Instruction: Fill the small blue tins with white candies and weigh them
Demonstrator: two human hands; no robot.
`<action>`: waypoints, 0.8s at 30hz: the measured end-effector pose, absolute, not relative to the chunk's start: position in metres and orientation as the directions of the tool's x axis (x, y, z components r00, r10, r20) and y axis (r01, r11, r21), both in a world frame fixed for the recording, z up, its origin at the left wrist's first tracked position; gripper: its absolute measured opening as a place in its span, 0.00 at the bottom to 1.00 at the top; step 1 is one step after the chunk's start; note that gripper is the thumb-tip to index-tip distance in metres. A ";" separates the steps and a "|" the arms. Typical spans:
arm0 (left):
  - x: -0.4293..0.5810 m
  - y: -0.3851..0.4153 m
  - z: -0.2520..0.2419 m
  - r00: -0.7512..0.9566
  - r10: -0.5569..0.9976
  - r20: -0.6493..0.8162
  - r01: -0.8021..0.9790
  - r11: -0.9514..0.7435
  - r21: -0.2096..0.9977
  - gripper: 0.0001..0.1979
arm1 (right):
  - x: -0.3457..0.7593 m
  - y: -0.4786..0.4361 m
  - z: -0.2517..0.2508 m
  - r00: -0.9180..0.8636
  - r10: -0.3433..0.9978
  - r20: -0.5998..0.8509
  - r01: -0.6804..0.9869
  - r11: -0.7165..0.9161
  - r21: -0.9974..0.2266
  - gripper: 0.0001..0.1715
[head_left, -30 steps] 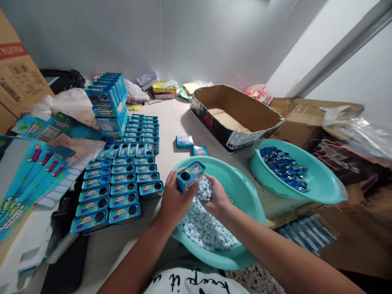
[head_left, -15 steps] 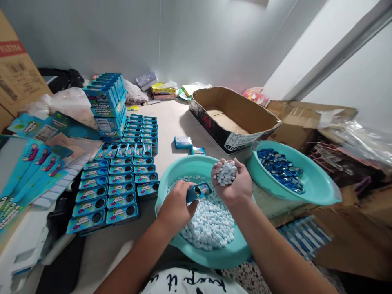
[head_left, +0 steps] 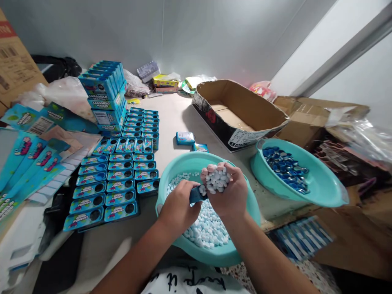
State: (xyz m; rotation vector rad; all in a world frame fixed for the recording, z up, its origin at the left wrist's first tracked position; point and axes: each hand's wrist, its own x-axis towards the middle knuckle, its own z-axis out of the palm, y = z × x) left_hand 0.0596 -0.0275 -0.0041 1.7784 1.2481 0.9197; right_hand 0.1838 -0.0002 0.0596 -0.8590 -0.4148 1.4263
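My left hand point(head_left: 179, 204) grips a small blue candy tin point(head_left: 196, 195) by its sides, over the turquoise basin point(head_left: 171, 163). Cupped against the tin's end, my right hand point(head_left: 228, 200) holds a heap of pale blue-white candies point(head_left: 218, 180). A few candies show at the tin's opening; the rest of its top is hidden by my hands. Below both hands the basin holds many loose candies point(head_left: 208, 228). To the left stand rows of blue tins point(head_left: 121, 198) with dark round openings, labelled Caramelo Macizo.
A second turquoise basin point(head_left: 327, 183) with blue round lids point(head_left: 284, 167) sits at the right. Behind it is a cut-down cardboard box point(head_left: 241, 110). Stacked tins point(head_left: 105, 98) rise at the back left, beside printed blue sheets point(head_left: 27, 163). Two tins point(head_left: 185, 138) lie beyond the basin.
My right hand has moved left and slightly down with its candies, and now meets the tin. The tin has turned and tilted in my left hand.
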 end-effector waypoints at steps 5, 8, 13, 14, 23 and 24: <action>0.060 -0.027 0.002 0.244 0.966 0.083 0.470 -0.192 0.862 0.15 | 0.181 -0.003 0.061 0.080 0.986 -0.143 -0.632 -0.060 -0.773 0.10; 0.060 -0.026 0.002 0.253 0.966 0.056 0.504 -0.181 0.845 0.11 | 0.180 -0.004 0.062 0.052 0.993 -0.102 -0.616 -0.049 -0.786 0.11; 0.059 -0.026 0.000 0.249 0.963 0.099 0.460 -0.207 0.864 0.17 | 0.183 -0.008 0.058 0.019 0.998 -0.058 -0.603 -0.035 -0.797 0.17; 0.060 -0.026 -0.001 0.238 0.966 0.103 0.458 -0.205 0.865 0.17 | 0.183 -0.008 0.057 0.014 0.999 -0.047 -0.599 -0.030 -0.800 0.18; 0.061 -0.024 -0.006 0.219 0.951 0.220 0.359 -0.288 0.888 0.20 | 0.182 -0.011 0.053 -0.051 0.992 0.119 -0.500 0.078 -0.863 0.20; 0.060 -0.024 -0.005 0.217 0.950 0.224 0.352 -0.290 0.890 0.19 | 0.181 -0.012 0.054 -0.079 0.988 0.132 -0.490 0.077 -0.868 0.20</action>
